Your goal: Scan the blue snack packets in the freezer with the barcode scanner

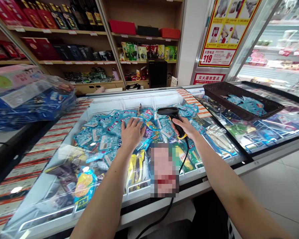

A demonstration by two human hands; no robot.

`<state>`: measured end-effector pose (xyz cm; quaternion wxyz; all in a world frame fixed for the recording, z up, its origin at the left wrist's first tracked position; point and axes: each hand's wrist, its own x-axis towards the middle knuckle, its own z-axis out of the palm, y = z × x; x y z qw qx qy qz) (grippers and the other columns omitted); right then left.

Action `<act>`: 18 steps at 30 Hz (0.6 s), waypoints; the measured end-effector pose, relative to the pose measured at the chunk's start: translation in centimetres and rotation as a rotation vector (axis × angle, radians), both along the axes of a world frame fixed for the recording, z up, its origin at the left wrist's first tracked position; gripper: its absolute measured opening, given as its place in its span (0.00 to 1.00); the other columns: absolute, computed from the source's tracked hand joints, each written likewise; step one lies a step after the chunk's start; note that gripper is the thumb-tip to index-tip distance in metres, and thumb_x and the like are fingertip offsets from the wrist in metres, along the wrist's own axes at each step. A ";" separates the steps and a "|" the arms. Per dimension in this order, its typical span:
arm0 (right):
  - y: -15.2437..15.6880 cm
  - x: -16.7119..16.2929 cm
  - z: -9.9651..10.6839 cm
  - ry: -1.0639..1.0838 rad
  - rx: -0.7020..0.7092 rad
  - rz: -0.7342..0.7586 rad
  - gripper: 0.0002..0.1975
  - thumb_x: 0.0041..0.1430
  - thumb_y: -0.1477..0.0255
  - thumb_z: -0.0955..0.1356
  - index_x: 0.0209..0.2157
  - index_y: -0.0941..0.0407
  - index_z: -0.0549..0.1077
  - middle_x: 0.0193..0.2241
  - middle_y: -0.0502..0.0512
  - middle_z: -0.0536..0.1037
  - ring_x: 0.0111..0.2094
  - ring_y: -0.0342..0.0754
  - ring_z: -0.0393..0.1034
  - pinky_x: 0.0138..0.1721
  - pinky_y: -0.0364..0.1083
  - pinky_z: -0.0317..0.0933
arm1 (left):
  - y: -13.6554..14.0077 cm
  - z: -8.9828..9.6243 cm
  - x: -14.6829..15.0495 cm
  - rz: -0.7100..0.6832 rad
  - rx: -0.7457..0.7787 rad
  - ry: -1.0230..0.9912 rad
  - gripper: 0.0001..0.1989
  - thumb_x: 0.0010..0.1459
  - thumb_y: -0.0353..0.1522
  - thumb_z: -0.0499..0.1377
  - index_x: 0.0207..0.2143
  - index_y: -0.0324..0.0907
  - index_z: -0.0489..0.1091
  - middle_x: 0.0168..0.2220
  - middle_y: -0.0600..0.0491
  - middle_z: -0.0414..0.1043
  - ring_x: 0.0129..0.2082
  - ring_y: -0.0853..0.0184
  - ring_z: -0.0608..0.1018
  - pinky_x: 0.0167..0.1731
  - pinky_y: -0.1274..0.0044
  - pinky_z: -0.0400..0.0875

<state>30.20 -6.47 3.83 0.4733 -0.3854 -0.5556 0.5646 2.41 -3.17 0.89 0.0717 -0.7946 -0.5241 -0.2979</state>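
Observation:
My left hand (133,131) lies palm down with fingers spread over a heap of small light-blue packets (103,126) inside a chest freezer. It seems to touch the packets under it, though whether its fingertips press on one is hidden. Wrapped around the handle of a black and yellow barcode scanner (168,111) is my right hand (185,128). The scanner's head points left above the packets, and its black cable (185,157) runs down over the freezer's front edge. Below my hands, yellow ice cream wrappers (137,166) sit in the freezer, partly behind a pixelated patch.
A brown basket (269,113) with more blue packets stands on the freezer's right side. Plastic-wrapped boxes (27,93) stand at the left. Price label strips (40,159) line the freezer's edge. Wooden shelves (142,15) with goods rise behind.

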 end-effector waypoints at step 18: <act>0.2 0.0 -0.1 0.035 -0.034 -0.052 0.21 0.51 0.52 0.72 0.33 0.54 0.68 0.22 0.46 0.71 0.15 0.40 0.63 0.14 0.42 0.59 | 0.8 0.3 -3.3 0.152 -0.040 0.132 0.21 0.65 0.37 0.47 0.57 0.48 0.68 0.64 0.48 0.63 0.68 0.56 0.56 0.66 0.51 0.36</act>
